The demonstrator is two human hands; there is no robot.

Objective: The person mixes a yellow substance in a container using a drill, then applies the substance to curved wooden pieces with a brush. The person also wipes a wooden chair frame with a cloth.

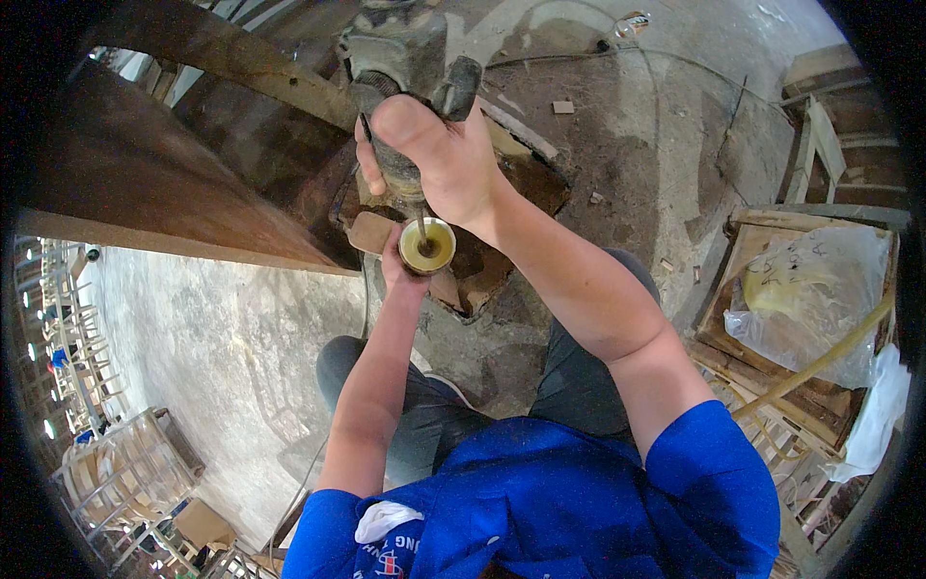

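The scene is laid out around the small round wooden cup (426,246), pale and hollow, which is held near the middle of the view. Nearest the camera, below the cup, a blue shirt (540,502) and grey-trousered knees are seen, with both forearms rising from them. Just under the cup, the left hand (400,275) is wrapped around its lower side, fingers closed on it, so that the open mouth is turned toward the camera. Directly above the cup, a power drill (410,58) is gripped by the right hand (434,154), fingers clamped round its body, and the thin bit (422,232) is sunk into the centre of the cup's hollow. The boring is judged to be under way rather than finished: how deep the bit is cannot be told. Behind the cup, brown wooden offcuts (463,275) lie on the concrete floor (637,125). Left of the cup, a broad dark plank (145,174) runs away; far right of it, a plastic bag (810,299) rests on a wooden crate (743,251).
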